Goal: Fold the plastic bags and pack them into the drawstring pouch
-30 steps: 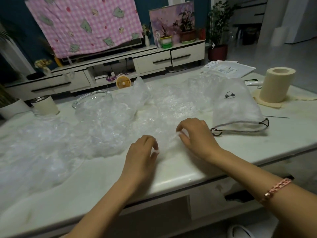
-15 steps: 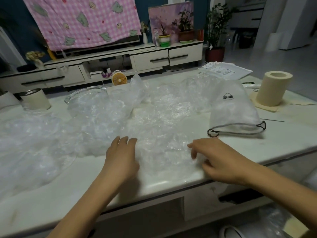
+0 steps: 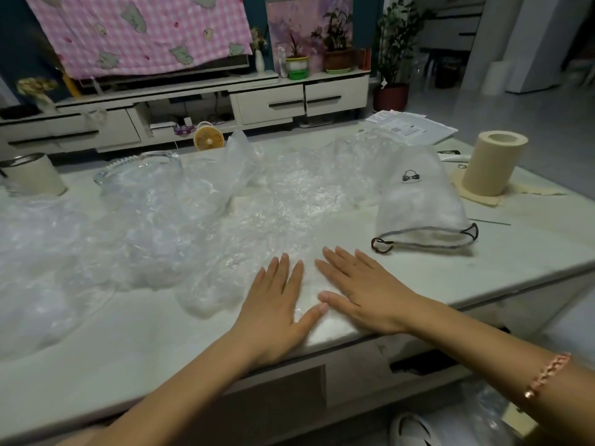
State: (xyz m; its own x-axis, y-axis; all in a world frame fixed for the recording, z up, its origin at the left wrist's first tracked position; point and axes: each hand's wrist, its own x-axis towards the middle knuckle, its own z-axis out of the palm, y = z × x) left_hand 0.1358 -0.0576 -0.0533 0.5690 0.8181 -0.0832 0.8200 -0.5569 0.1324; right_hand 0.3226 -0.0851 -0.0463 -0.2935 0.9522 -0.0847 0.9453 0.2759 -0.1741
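Observation:
Several clear crumpled plastic bags [image 3: 180,226] lie spread over the white table [image 3: 128,342]. One clear bag [image 3: 289,220] stretches from the middle of the table to its front edge. My left hand [image 3: 277,304] and my right hand [image 3: 360,288] lie side by side on the near end of that bag, palms down, fingers straight, thumbs nearly touching. The white drawstring pouch [image 3: 418,194] with a small black logo and dark cord lies to the right of my hands, its mouth facing me.
A cream paper roll [image 3: 492,165] stands at the right on a napkin. A glass dish [image 3: 138,169] and a cup [image 3: 35,175] sit at the back left, papers [image 3: 409,130] at the back right. Beyond the table is a TV cabinet [image 3: 270,101].
Both hands were curled and pinching the bag's edge a second ago. They drew it toward the front edge, then flattened onto it close together.

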